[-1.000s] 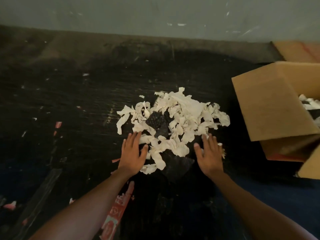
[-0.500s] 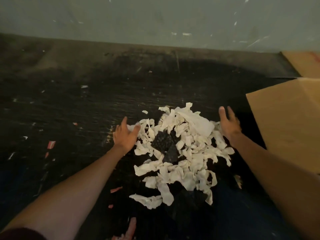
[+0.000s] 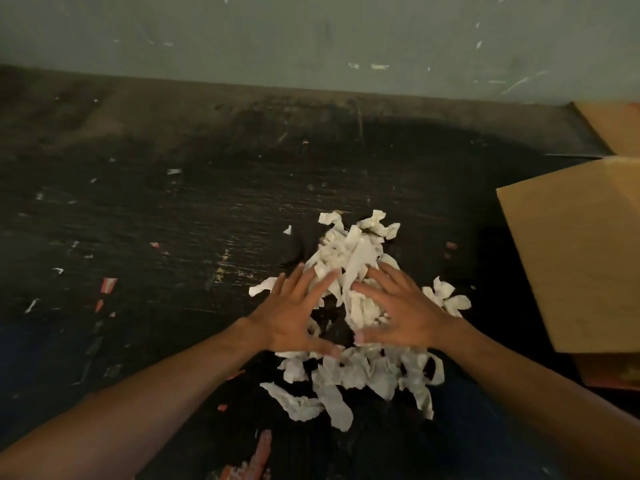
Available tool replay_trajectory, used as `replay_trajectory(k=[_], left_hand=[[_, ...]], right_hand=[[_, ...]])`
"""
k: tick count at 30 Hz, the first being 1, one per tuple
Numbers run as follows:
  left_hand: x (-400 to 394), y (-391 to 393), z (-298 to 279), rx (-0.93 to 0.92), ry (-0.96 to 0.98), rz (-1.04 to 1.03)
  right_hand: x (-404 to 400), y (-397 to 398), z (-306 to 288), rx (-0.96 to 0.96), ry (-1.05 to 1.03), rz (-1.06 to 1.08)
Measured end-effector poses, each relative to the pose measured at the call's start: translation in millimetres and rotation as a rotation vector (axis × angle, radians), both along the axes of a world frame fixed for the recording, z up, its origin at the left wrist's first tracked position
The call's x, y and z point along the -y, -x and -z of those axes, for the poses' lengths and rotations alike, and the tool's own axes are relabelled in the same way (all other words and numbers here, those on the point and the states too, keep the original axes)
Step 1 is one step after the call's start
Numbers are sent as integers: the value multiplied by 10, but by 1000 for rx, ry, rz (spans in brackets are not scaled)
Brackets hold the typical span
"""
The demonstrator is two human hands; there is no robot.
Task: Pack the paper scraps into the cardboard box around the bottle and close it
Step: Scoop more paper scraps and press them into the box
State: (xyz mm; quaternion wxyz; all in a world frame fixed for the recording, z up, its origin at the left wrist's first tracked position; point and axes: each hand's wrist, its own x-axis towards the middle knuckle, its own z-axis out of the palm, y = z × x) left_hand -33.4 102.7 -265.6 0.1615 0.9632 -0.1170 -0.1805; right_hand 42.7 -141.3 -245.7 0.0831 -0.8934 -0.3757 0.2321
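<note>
- While the paper scraps point(image 3: 360, 306) are lying heaped at the centre of the frame on the dark table point(image 3: 173, 220), both hands are pressing in on the pile.
- The left hand point(image 3: 298, 313) and right hand point(image 3: 398, 306) are lying flat with fingers spread apart, gripping nothing yet.
- The cardboard box point(image 3: 581, 258) is sitting at the right edge; the bottle is not showing.
- Gathering looks to be the step; next, the fingers need curling under a bunch for lifting rightward.

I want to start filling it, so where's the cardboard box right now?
The cardboard box sits at the right edge of the head view, on the dark floor just right of the paper scraps, near the right hand.
</note>
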Motion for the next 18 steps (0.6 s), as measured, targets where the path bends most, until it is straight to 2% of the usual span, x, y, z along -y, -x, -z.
replay_trajectory(k=[4, 11, 18], left_hand=[[-88, -198, 196, 105, -108, 13], [-336, -607, 401, 483, -71, -118], [-317, -753, 273, 621, 8, -189]], right_hand=[[-123, -98, 142, 188, 12, -9], [-447, -592, 383, 415, -27, 19], [-510, -734, 397, 494, -258, 83]])
